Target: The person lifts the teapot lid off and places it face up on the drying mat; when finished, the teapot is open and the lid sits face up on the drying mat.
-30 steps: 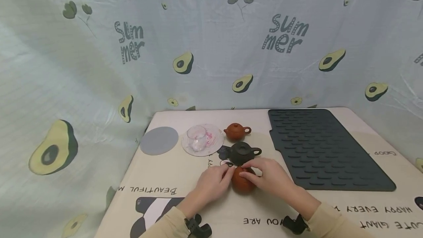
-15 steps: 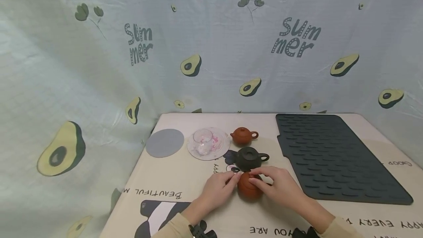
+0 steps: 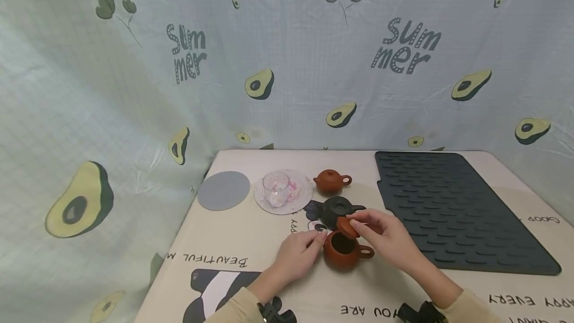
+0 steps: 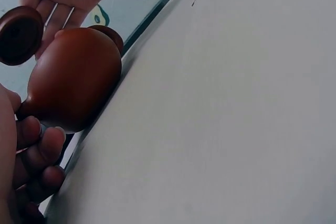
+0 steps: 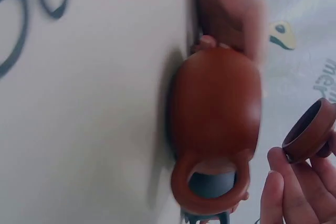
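A reddish-brown clay teapot [image 3: 340, 261] stands uncovered on the table near its middle, its dark opening showing and its handle pointing right. My left hand [image 3: 295, 254] pinches the spout on the left side; in the left wrist view, the thumb and fingertips [image 4: 51, 140] close around it. Above the opening, my right hand [image 3: 385, 236] holds the teapot's lid [image 3: 347, 228] tilted between thumb and fingers. The lid's hollow underside appears in the left wrist view, and the right wrist view has the lid [image 5: 311, 129] apart from the pot.
Right behind the pot sits a black teapot [image 3: 335, 213], with a smaller brown teapot [image 3: 330, 182] farther back. A clear glass cup [image 3: 275, 189] stands on a round patterned mat [image 3: 264, 206]. Left of that lies a grey disc [image 3: 223, 191]; a dark ridged mat [image 3: 453, 213] covers the right side.
My right hand has lifted the lid off the brown teapot and tilted it up and to the right, uncovering the opening. The left hand stays at the spout.
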A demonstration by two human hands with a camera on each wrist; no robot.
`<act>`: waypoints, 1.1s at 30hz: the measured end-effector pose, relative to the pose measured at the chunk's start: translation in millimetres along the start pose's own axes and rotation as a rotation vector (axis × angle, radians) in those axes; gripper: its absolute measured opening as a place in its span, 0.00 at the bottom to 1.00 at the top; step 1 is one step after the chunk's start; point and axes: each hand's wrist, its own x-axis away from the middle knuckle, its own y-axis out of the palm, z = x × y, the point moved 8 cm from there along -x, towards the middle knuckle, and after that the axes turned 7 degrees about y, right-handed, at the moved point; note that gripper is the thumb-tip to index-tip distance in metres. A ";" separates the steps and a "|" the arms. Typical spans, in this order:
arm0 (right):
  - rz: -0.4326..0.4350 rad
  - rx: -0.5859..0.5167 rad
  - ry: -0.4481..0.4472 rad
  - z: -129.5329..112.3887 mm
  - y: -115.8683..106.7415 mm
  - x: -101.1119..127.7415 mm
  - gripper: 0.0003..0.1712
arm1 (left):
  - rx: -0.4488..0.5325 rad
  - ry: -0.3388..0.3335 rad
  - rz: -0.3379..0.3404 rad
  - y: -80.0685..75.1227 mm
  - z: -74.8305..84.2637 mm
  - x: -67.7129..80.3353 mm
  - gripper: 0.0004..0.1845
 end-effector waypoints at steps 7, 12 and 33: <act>-0.089 -0.254 0.185 11.0 1.5 -4.6 0.20 | 0.022 -0.016 -0.018 -0.6 -2.0 -1.6 0.26; -0.143 -0.474 0.318 19.6 4.6 -5.0 0.22 | 0.033 -0.019 -0.026 -0.2 -2.5 -1.6 0.27; -0.406 -0.998 0.311 22.6 20.1 4.9 0.15 | 0.068 -0.067 -0.021 3.7 -8.9 4.7 0.28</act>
